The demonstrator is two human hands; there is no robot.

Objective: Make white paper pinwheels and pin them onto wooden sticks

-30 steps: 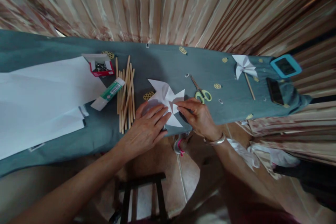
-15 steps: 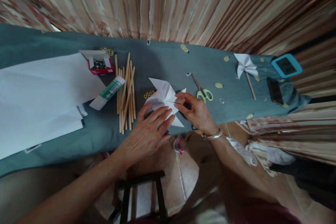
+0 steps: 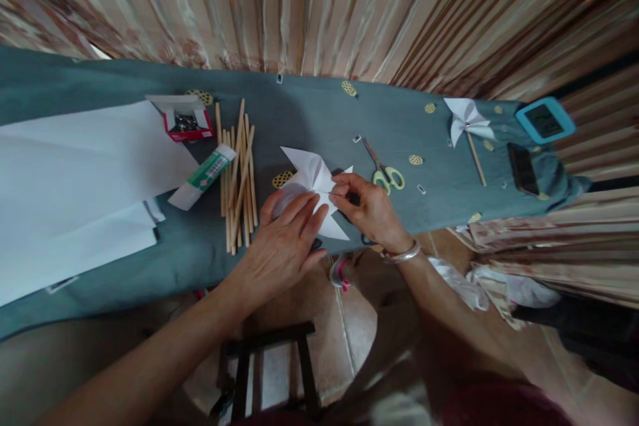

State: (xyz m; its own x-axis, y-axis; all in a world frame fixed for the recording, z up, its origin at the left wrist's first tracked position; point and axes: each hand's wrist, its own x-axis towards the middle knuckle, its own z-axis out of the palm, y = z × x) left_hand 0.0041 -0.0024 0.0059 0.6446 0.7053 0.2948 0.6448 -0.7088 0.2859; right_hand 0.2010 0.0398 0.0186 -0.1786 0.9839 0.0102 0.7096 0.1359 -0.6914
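A white paper pinwheel (image 3: 310, 170) with folded blades lies on the cloth-covered table in front of me. My left hand (image 3: 284, 229) holds it down from the lower left, fingertips gathered near its centre. From the right, my right hand (image 3: 367, 206) pinches a thin, needle-like thing (image 3: 325, 193) between thumb and forefinger, its tip close to the pinwheel's centre. The exact contact point is too small to make out. Green-handled scissors (image 3: 384, 172) lie just beyond my right hand. Several wooden sticks (image 3: 239, 180) are piled to the left of the pinwheel.
On the left are white paper sheets (image 3: 74, 186), a red box of small metal pieces (image 3: 187, 123) and a green-and-white box (image 3: 204, 176). At right lie a pinwheel on a stick (image 3: 469, 123), a phone (image 3: 522, 170) and a blue-framed device (image 3: 545, 120). A stool (image 3: 272, 339) stands below.
My left fingers have drawn in closer to the pinwheel's centre and bunched together. My right hand keeps its pinch almost in place. The pinwheel has hardly moved.
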